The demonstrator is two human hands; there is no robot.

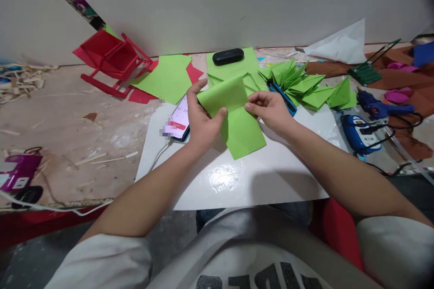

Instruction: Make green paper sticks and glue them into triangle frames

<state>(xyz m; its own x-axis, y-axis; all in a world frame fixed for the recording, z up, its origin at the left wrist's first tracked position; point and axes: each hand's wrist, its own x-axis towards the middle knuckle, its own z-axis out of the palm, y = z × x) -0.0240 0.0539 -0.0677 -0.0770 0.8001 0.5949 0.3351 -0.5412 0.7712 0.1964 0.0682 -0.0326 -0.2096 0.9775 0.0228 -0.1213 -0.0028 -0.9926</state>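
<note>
A green sheet of paper (243, 133) is held above the white board (217, 189), its upper part bent over into a fold. My left hand (206, 117) grips the folded part at its left side, thumb in front and fingers partly behind. At the right edge of the fold, my right hand (269, 110) pinches the paper between thumb and fingers. A lit phone (178, 119) with a cable lies just left of my left hand. Behind my right hand rests a blue tool (287, 99), partly hidden, which I cannot name.
Folded green paper pieces (305, 83) cluster at the back right, near a blue glue gun (379, 106) and blue power socket box (361, 133) with black cords. A black case (228, 56) sits at the back. A red miniature rocking chair (111, 63) stands left.
</note>
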